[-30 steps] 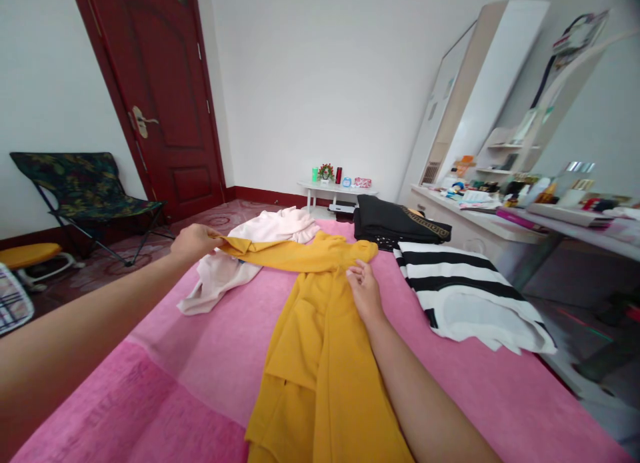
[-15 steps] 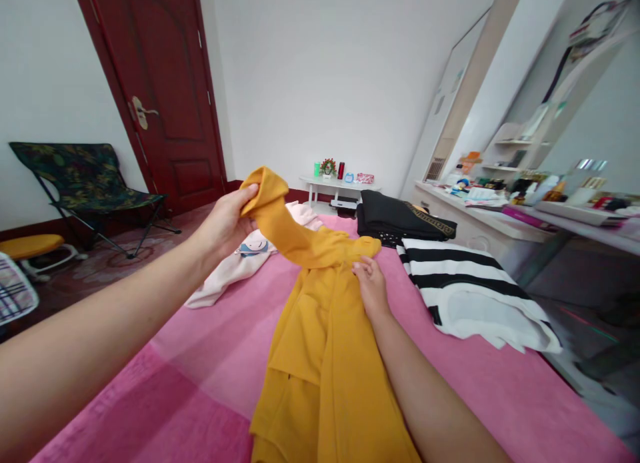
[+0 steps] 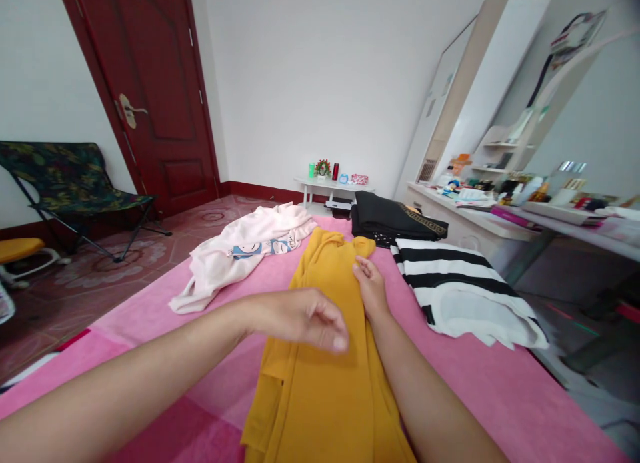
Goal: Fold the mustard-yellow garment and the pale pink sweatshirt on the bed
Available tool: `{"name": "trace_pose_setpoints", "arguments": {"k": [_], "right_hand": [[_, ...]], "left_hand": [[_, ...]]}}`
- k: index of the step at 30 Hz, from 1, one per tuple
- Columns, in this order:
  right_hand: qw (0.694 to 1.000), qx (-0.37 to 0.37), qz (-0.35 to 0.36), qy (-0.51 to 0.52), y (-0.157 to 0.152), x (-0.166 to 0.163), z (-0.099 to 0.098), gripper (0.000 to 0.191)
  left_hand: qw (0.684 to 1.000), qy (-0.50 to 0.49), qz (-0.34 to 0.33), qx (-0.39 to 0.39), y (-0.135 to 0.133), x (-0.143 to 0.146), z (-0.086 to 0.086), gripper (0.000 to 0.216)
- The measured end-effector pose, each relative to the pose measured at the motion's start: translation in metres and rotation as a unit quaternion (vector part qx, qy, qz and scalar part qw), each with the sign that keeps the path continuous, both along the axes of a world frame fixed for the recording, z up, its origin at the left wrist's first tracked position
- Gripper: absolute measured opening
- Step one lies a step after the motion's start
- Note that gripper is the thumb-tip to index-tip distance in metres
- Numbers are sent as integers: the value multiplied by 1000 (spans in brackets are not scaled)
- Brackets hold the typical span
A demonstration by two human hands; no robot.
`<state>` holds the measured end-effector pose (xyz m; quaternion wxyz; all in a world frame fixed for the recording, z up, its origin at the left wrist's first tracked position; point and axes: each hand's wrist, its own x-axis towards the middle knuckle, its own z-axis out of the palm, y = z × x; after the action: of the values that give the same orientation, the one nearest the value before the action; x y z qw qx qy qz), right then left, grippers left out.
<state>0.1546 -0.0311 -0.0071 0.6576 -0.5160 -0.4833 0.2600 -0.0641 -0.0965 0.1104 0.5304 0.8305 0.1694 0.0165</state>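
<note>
A mustard-yellow garment (image 3: pixel 320 356) lies lengthwise down the middle of the pink bed cover (image 3: pixel 210 303), its sleeve folded in over the body. My left hand (image 3: pixel 305 316) hovers just above the garment's middle, fingers loosely curled and apart, holding nothing. My right hand (image 3: pixel 369 288) rests on the garment's upper right part, near the shoulder, fingers bent and pressing the cloth.
A pale pink top with a cartoon print (image 3: pixel 245 250) lies left of the yellow garment. A folded black garment (image 3: pixel 395 223) and a black-and-white striped one (image 3: pixel 460 290) lie to the right. A cluttered dresser (image 3: pixel 505 210), folding chair (image 3: pixel 70 183), red door (image 3: pixel 150 96) and small white table (image 3: pixel 333 183) stand around.
My left hand lifted the yellow sleeve from the left, carried it over the garment's body, let it go and drew back toward me. My right hand stayed on the shoulder.
</note>
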Motion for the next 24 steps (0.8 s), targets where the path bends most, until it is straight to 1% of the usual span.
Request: {"name": "trace_pose_setpoints", "arguments": {"k": [1, 2, 4, 5, 6, 8, 10, 12, 14, 17, 19, 21, 23, 24], "right_hand": [[1000, 2, 9, -3, 1, 0, -1, 48], [1000, 2, 15, -7, 1, 0, -2, 47], [1000, -3, 16, -16, 1, 1, -3, 42], [1000, -9, 12, -24, 0, 2, -4, 39], [999, -13, 5, -40, 0, 3, -4, 36], [996, -13, -11, -87, -1, 5, -5, 35], [990, -10, -26, -136, -1, 6, -4, 35], [986, -11, -33, -161, -2, 4, -3, 35], [983, -22, -36, -179, -4, 1, 1, 35], [968, -66, -24, -243, -17, -6, 12, 37], [951, -100, 21, -291, -37, -10, 25, 42], [931, -123, 99, -329, -67, -12, 43, 48], [898, -142, 190, -371, -104, -13, 64, 51], [873, -155, 236, -397, -124, -13, 74, 53]], "left_hand": [[996, -26, 41, 70, 11, 8, -6, 41], [984, -41, 82, 153, 23, 15, -14, 41], [940, -24, 145, 307, 47, 26, -38, 48], [918, 6, 167, 359, 58, 29, -52, 54], [903, 39, 185, 386, 67, 30, -66, 59], [886, 92, 214, 401, 81, 30, -90, 65], [879, 109, 227, 406, 89, 27, -105, 68], [874, 107, 227, 416, 91, 25, -110, 69], [874, 105, 225, 419, 91, 23, -110, 70], [874, 104, 225, 418, 90, 23, -109, 71], [873, 102, 225, 420, 91, 23, -109, 71], [873, 100, 225, 421, 90, 23, -110, 71], [873, 97, 224, 422, 90, 23, -110, 70], [873, 96, 224, 422, 89, 23, -110, 69]]}}
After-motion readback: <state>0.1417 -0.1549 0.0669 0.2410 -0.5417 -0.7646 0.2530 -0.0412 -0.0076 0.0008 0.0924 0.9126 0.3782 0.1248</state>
